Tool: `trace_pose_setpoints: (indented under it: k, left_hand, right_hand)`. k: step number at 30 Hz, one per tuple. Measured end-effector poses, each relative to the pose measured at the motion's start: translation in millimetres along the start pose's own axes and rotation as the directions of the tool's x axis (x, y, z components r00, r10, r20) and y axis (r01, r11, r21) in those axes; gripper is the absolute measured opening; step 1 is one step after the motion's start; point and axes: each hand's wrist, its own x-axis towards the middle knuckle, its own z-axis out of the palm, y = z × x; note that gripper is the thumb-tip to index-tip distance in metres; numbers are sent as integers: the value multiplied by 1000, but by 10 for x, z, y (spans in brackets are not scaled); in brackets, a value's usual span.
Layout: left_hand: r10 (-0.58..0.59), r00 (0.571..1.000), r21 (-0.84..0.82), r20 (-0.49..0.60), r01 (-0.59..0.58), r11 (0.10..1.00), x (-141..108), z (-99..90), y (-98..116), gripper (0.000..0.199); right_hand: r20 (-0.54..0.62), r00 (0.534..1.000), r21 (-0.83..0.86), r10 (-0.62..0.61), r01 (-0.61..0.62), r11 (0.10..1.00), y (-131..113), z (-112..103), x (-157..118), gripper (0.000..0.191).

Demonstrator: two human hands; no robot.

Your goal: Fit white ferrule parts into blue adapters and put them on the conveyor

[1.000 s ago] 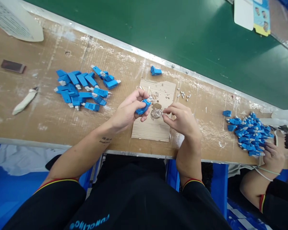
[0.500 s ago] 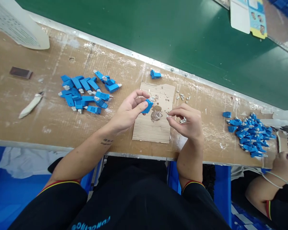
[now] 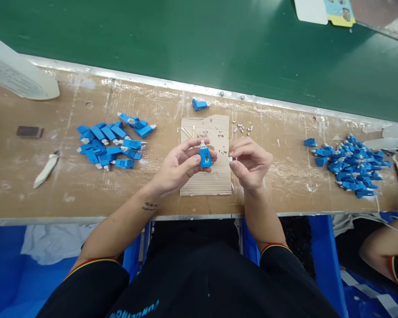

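Note:
My left hand (image 3: 182, 163) grips a small blue plastic part (image 3: 205, 157) by its sides, its white tip pointing up and an opening in its face. Pinched between thumb and forefinger of my right hand (image 3: 250, 161) is a tiny white piece (image 3: 230, 159), a short gap to the right of the blue part. Beneath both hands lies a stained cardboard sheet (image 3: 205, 185) with cotton swabs (image 3: 187, 132) at its upper left. Several tiny white pieces (image 3: 241, 128) are scattered beyond my right hand.
Blue parts lie in a pile at left (image 3: 102, 145) and a bigger heap at right (image 3: 351, 165); one blue part (image 3: 199, 104) sits behind the cardboard. A wrapped-handle knife (image 3: 46, 171) and a dark block (image 3: 29, 131) lie far left. A co-worker's arm (image 3: 381, 245) is at the right edge.
My left hand has turned the blue part upright, so its opening shows. My right hand still pinches the tiny white piece, now plainer to see. The camera view has shifted.

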Motion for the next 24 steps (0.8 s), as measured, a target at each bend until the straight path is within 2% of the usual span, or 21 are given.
trace_pose_setpoints:
  k: [6, 11, 17, 24]
  left_hand:
    - [-51, 997, -124, 59, 58, 991, -10, 48, -34, 38]
    - [-41, 996, -100, 79, 49, 994, -32, 51, -65, 40]
    - [-43, 998, -68, 37, 46, 997, -43, 41, -101, 40]
    - [-68, 998, -75, -2, 67, 995, -35, 44, -101, 43]
  right_hand:
    - [3, 998, -99, -59, 59, 993, 24, 46, -48, 9]
    - [18, 998, -60, -53, 54, 997, 20, 90, -71, 2]
    - [67, 994, -21, -88, 90, 996, -17, 95, -63, 15]
    - [120, 987, -66, -103, 112, 992, -20, 74, -42, 13]
